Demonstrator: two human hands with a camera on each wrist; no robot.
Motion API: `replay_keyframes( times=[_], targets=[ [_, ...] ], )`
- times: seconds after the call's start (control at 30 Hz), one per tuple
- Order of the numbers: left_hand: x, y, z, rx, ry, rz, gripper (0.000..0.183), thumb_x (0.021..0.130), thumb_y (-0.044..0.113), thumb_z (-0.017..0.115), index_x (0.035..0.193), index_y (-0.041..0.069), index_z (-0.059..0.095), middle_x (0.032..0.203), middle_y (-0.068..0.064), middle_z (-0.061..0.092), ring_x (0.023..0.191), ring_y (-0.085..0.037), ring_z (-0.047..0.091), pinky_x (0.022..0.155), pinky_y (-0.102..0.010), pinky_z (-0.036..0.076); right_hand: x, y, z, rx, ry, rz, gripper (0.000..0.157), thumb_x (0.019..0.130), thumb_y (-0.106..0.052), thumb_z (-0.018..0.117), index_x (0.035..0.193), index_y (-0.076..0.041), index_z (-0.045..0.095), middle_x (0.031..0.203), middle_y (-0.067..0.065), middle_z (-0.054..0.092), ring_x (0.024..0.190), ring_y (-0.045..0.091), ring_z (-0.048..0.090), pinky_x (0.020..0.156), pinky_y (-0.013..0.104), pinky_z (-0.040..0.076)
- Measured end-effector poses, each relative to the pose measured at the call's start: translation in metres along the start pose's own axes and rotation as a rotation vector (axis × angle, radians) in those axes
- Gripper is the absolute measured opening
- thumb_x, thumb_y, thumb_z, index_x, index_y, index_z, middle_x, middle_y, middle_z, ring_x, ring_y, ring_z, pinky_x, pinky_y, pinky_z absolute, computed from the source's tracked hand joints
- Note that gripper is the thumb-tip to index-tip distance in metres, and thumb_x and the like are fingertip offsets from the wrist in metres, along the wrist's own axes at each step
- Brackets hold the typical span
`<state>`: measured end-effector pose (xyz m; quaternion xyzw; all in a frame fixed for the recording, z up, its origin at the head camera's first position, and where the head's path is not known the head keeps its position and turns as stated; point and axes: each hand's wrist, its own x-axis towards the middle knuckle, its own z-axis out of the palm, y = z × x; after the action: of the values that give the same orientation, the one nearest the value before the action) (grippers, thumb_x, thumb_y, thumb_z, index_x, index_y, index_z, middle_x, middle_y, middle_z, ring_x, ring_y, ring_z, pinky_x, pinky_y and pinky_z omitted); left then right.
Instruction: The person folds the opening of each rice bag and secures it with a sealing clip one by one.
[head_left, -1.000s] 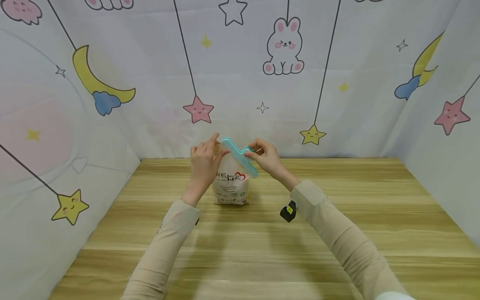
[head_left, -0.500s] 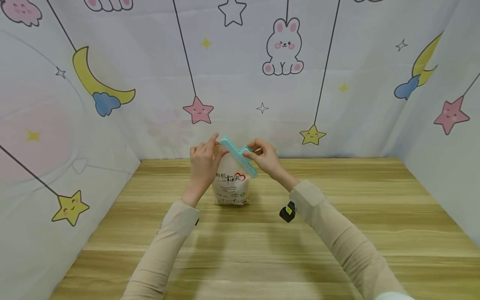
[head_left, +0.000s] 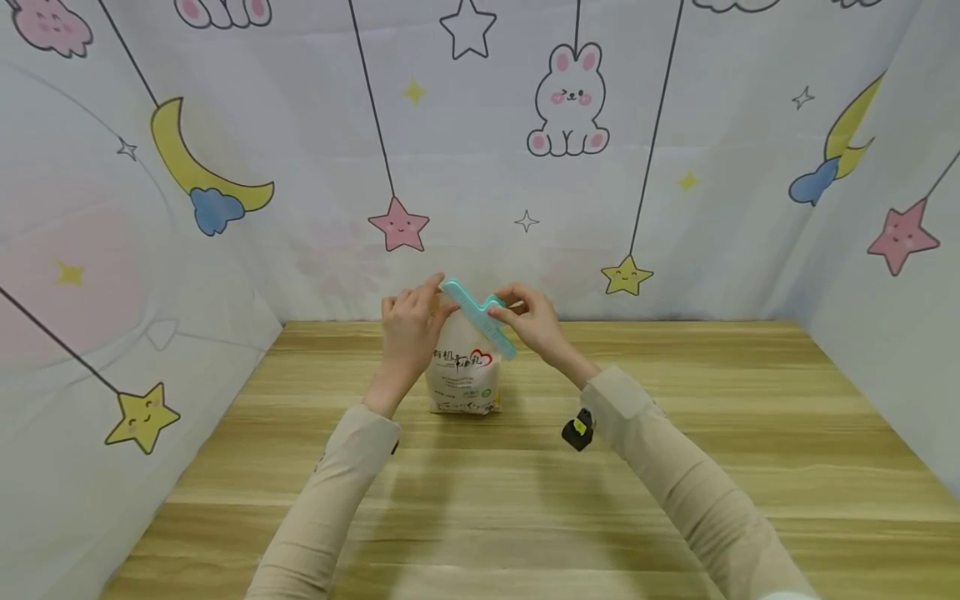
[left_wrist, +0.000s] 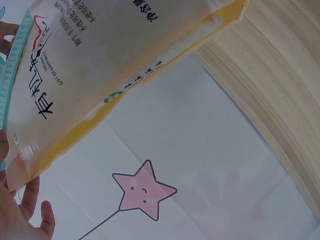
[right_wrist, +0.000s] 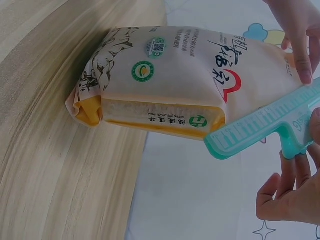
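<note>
A cream-coloured bag (head_left: 463, 385) with yellow sides and dark printed characters stands upright on the wooden table. Its top corner is pinched between the thumb and fingers of my left hand (head_left: 408, 333). A teal bag clip (head_left: 480, 319) lies slantwise across the upper part of the bag. My right hand (head_left: 534, 321) pinches the clip's handle between thumb and fingers. In the right wrist view the long clip (right_wrist: 265, 120) crosses the bag near its top, and the left thumb presses close to it. Whether the clip's jaws are fully closed, I cannot tell.
The wooden table (head_left: 480, 492) spreads out in front of the bag and to both sides. Behind it hangs a white cloth backdrop (head_left: 480, 175) printed with stars, moons and a rabbit. A black device (head_left: 578, 429) is strapped at the right wrist.
The whole head view shifts slightly downward. Both hands, the clip and the bag keep nearly the same places relative to one another; the left index finger leans a little closer to the clip.
</note>
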<state>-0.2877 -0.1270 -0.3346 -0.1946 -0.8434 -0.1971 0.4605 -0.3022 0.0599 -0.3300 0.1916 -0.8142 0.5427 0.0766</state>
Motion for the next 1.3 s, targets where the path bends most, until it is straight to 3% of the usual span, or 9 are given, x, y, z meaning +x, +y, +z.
replay_keyframes(
  times=[0.27,0.63,0.8,1.03,1.23,1.3],
  targets=[
    [-0.001,0.001,0.0,0.015,-0.004,0.027,0.041,0.079,0.029,0.063,0.114,0.009,0.058,0.087,-0.01,0.066,0.078,-0.027,0.06,0.068,-0.039,0.036,-0.002,0.004,0.0,0.008,-0.012,-0.039,0.03,0.085,-0.022,0.059,0.111,-0.007,0.059,0.109,0.013,0.059,0.096,0.028,0.054,0.085,0.042,0.042],
    [-0.003,0.0,0.001,0.016,-0.015,0.013,0.042,0.079,0.031,0.063,0.115,0.01,0.058,0.083,-0.009,0.065,0.078,-0.026,0.059,0.069,-0.04,0.034,-0.009,0.012,0.003,0.05,-0.06,-0.004,0.035,0.087,-0.022,0.056,0.118,-0.006,0.052,0.107,0.019,0.059,0.089,0.028,0.058,0.077,0.042,0.048],
    [-0.001,0.002,0.0,0.012,-0.01,0.013,0.042,0.079,0.031,0.063,0.114,0.01,0.058,0.083,-0.009,0.065,0.079,-0.026,0.059,0.069,-0.039,0.034,-0.01,0.017,0.002,0.06,-0.069,-0.012,0.035,0.087,-0.021,0.056,0.118,-0.005,0.053,0.104,0.02,0.059,0.086,0.028,0.058,0.078,0.048,0.047],
    [0.0,0.005,-0.003,0.0,-0.043,-0.01,0.042,0.08,0.032,0.061,0.114,0.008,0.058,0.094,-0.012,0.066,0.083,-0.027,0.059,0.072,-0.041,0.034,-0.013,0.023,0.002,0.042,-0.105,0.026,0.034,0.088,-0.024,0.055,0.116,-0.004,0.053,0.105,0.02,0.06,0.087,0.028,0.059,0.077,0.042,0.049],
    [0.004,0.008,-0.004,-0.006,-0.077,-0.007,0.042,0.08,0.032,0.061,0.113,0.006,0.058,0.1,-0.012,0.064,0.088,-0.028,0.058,0.075,-0.042,0.035,-0.024,0.004,-0.002,0.033,-0.118,0.029,0.032,0.09,-0.016,0.052,0.116,0.002,0.051,0.105,0.025,0.059,0.089,0.034,0.059,0.074,0.04,0.049],
    [0.006,0.009,-0.005,-0.011,-0.085,0.002,0.042,0.08,0.032,0.061,0.114,0.007,0.058,0.1,-0.011,0.064,0.089,-0.027,0.058,0.076,-0.043,0.034,-0.023,0.007,-0.002,0.05,-0.122,0.03,0.032,0.09,-0.016,0.052,0.116,0.002,0.052,0.105,0.025,0.059,0.089,0.035,0.059,0.074,0.039,0.05]
  ],
)
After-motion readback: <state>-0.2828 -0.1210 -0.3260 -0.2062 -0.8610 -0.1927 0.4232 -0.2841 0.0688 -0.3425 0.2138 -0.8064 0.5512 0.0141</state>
